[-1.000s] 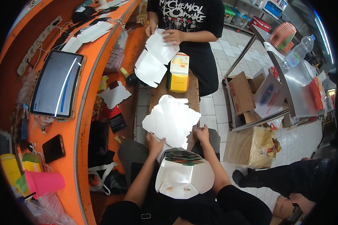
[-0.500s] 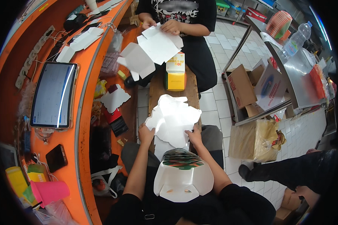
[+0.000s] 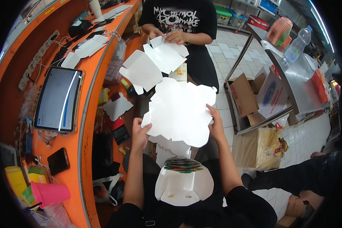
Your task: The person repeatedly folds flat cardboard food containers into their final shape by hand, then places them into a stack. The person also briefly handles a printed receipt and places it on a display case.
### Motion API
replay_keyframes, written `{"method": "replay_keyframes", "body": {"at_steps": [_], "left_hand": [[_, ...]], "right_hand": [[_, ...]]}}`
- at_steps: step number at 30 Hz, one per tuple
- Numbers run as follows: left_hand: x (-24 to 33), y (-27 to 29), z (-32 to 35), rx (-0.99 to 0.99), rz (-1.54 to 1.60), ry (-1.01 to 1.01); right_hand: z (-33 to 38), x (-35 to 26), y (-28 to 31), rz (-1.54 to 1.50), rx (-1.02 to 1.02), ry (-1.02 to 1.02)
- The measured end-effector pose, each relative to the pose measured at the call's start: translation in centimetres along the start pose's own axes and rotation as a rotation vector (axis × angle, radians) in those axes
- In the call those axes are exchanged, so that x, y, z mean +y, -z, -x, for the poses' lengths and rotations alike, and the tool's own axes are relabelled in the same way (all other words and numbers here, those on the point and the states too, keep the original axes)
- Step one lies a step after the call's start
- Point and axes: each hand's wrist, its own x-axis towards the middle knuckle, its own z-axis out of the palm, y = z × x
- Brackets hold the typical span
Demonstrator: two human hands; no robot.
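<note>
Between my two hands is a flat white cardboard box blank (image 3: 182, 110) with scalloped edges, its plain side facing up. My left hand (image 3: 140, 135) pinches its left edge, and my right hand (image 3: 215, 123) grips the right edge. More white blanks (image 3: 167, 152) show beneath its near edge. Close to my body sits a nested stack of box blanks (image 3: 184, 182), white with green and orange printed edges. Across from me, another person's hands (image 3: 167, 37) hold a partly folded white box blank (image 3: 155, 60).
A yellow and white box (image 3: 179, 72) stands behind my blank, partly hidden. At left, an orange counter (image 3: 74, 159) carries a tablet (image 3: 58, 99), a phone (image 3: 58, 161) and a pink cup (image 3: 49, 193). Right is a metal table (image 3: 304, 79) with a bottle (image 3: 295, 45), cartons (image 3: 268, 89) below.
My hands have raised the white blank toward the head camera, so it looks larger and covers most of the yellow box. The other person's blank has shifted slightly.
</note>
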Motion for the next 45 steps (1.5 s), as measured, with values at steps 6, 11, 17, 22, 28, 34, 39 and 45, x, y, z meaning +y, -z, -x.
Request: {"method": "replay_keyframes", "body": {"at_steps": [6, 11, 17, 22, 28, 34, 39, 45], "left_hand": [[2.9, -3.6, 3.6, 0.045, 0.006, 0.02], [3.1, -6.5, 4.5, 0.064, -0.156, -0.085], [5.1, -7.3, 4.4, -0.037, -0.208, 0.024], [4.1, -9.6, 4.4, 0.123, -1.038, -0.638], [7.0, -13.2, 3.2, -0.615, 0.248, 0.126], [12.4, -14.5, 3.5, -0.904, 0.495, 0.25], [11.1, -13.7, 4.0, -0.933, 0.301, 0.083], [9.3, -12.4, 4.4, -0.929, -0.062, 0.0]], "right_hand": [[-0.8, -5.1, 3.7, 0.141, 0.134, 0.31], [-0.7, -8.5, 3.9, -0.178, 0.268, 0.358], [-0.2, -12.3, 5.6, 0.129, 0.341, 0.551], [0.1, -13.8, 3.6, -0.673, 0.422, 0.218], [-2.3, -14.5, 2.0, -0.752, -0.072, 0.476], [-5.2, -16.9, 2.7, -0.048, -0.151, 0.731], [-5.9, -17.1, 2.7, 0.072, -0.07, 0.732], [-5.6, -16.6, 1.4, 0.119, 0.012, 0.726]]}}
